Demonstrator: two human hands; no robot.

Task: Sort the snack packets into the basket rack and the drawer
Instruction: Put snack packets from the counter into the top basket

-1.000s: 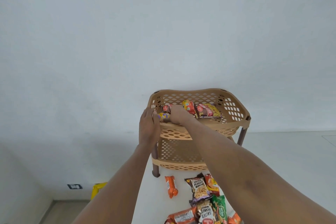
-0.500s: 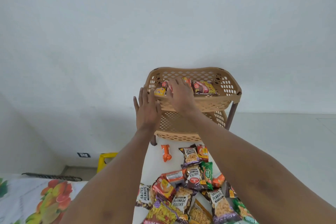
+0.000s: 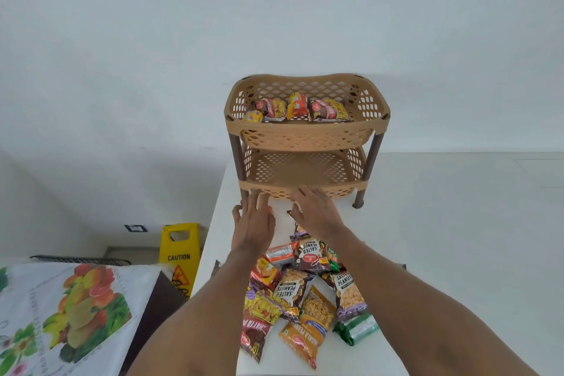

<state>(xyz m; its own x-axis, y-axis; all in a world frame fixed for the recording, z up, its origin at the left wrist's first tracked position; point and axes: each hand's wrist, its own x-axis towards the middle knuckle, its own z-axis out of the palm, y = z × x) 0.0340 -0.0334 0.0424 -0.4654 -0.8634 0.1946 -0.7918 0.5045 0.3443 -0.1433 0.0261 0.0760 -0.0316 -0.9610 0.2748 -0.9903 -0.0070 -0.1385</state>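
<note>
Both hands hover palm-down over the white tabletop (image 3: 427, 223), just short of the basket rack's (image 3: 307, 134) lower tier. The left hand (image 3: 253, 223) has its fingers (image 3: 254, 197) spread and holds nothing. The right hand (image 3: 316, 212) likewise shows fingers splayed and empty; a dark packet edge lies partly hidden beneath it. The heap of snack packets (image 3: 305, 293) lies behind the fingertips, under the wrists and forearms. Beyond and above the fingers, the rack's upper basket holds several packets (image 3: 300, 110); the lower tier appears bare. Left of the left hand, off the tabletop, stands a yellow caution sign (image 3: 180, 253) and a fruit-printed cloth (image 3: 70, 308).
</note>
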